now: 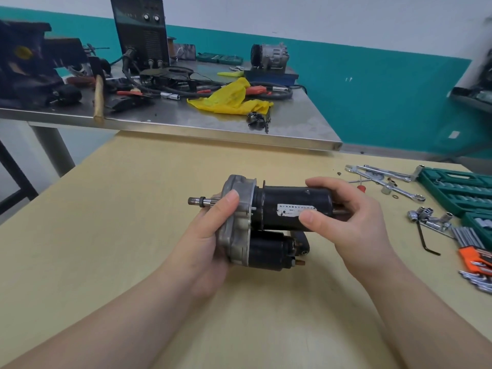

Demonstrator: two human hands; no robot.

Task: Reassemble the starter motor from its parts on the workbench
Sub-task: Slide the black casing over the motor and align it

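The starter motor is held lying sideways above the wooden workbench. Its grey cast end plate faces left, with a steel shaft sticking out. A black cylindrical body with a torn white label points right, and the smaller black solenoid hangs below. My left hand grips the grey end plate, thumb over its top edge. My right hand wraps round the right end of the black body, thumb on the label. What sits at that right end is hidden by my fingers.
On the right of the bench lie spanners, loose sockets, a black hex key, an orange hex key set and a green socket case. Behind stands a steel table with a yellow rag, a hammer and cables.
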